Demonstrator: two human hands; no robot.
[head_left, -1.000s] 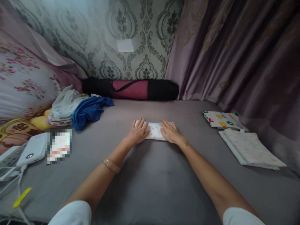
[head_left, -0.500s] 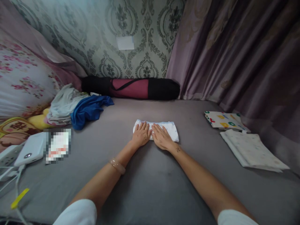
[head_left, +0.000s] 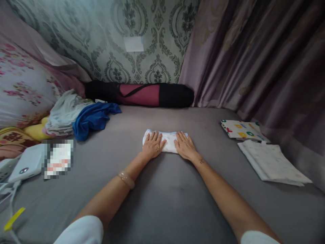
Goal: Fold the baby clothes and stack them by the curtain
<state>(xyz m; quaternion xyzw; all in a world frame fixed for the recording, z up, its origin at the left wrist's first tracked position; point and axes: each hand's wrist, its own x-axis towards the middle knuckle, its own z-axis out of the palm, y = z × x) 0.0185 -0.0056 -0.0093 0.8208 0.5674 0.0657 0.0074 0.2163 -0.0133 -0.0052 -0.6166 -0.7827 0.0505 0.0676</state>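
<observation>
The right hand (head_left: pixel 186 146) has moved outward from the left hand (head_left: pixel 152 145), both lying open, palms down, on the white cloth (head_left: pixel 169 144) mid-sheet (head_left: pixel 172 200), where uneven pressure, by judgement, could drag the folds askew.

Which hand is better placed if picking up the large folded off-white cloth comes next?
Likely the right hand: both hands lie flat on the small folded white cloth, the left hand farther from the large folded off-white cloth.

Dim light; curtain (head_left: pixel 228 64) darkest at far right; soft shadows on grey sheet (head_left: pixel 162 200); edges stretched; patch (head_left: pixel 59 158) at left pixelated.
</observation>
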